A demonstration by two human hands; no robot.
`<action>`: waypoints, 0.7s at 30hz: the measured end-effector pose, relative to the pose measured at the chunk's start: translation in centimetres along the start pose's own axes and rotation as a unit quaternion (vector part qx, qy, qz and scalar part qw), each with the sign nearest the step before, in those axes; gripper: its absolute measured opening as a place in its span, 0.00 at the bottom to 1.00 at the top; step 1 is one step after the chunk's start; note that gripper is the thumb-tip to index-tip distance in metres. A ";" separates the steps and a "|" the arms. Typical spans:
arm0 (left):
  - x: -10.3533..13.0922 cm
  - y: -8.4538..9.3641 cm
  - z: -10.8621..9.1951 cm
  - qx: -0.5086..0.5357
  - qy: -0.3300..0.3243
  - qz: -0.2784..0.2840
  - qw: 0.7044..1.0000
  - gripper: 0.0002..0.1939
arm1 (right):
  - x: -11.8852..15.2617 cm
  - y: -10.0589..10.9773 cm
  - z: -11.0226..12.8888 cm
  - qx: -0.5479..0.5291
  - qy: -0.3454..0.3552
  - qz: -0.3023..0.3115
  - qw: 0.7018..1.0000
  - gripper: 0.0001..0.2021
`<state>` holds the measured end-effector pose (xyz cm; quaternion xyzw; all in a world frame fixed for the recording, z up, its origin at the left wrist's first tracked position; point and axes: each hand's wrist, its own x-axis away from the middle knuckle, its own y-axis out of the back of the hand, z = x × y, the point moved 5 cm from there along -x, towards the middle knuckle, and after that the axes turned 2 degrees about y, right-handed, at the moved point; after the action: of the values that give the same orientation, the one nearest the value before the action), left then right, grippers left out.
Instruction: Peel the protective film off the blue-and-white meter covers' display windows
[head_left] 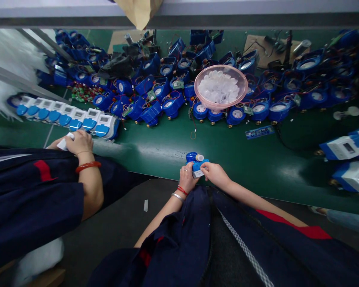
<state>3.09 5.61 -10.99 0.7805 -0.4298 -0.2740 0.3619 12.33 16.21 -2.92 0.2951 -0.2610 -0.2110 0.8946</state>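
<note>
At the bench's front edge, close to my body, is a blue-and-white water meter (198, 174) with a round blue part and a pale, capped pipe end on its far side. My left hand (188, 177) wraps round its left side, fingers closed. On the right side, the fingertips of my right hand (215, 173) are pinched against the casing. Whether a small part sits between those fingertips cannot be made out. The meter's underside is hidden by my hands.
A pink bowl (199, 99) of clear plastic caps stands among open blue meter bodies (169, 104) with wires. Finished-looking meters (91, 119) line up at left; more meters (347, 147) lie at right. A co-worker's hand (80, 143) holds something white. A shelf (227, 16) overhangs the bench.
</note>
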 end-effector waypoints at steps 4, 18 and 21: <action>-0.3 0.1 -0.3 -0.008 -0.007 0.005 1.000 0.37 | -1.5 -0.8 -0.4 0.044 -0.009 -0.022 0.999 0.11; -0.1 5.1 3.0 -0.001 0.045 -0.036 0.998 0.37 | -2.5 0.4 0.3 -0.008 0.090 -0.087 0.992 0.16; -0.6 8.0 6.7 -0.035 0.090 -0.098 0.990 0.38 | -1.9 0.9 -1.5 -0.027 0.074 -0.107 0.991 0.20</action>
<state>-5.94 1.01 -8.49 0.8273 -0.3067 -0.2520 0.3974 11.89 18.51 -4.05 0.3121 -0.1553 -0.2898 0.8913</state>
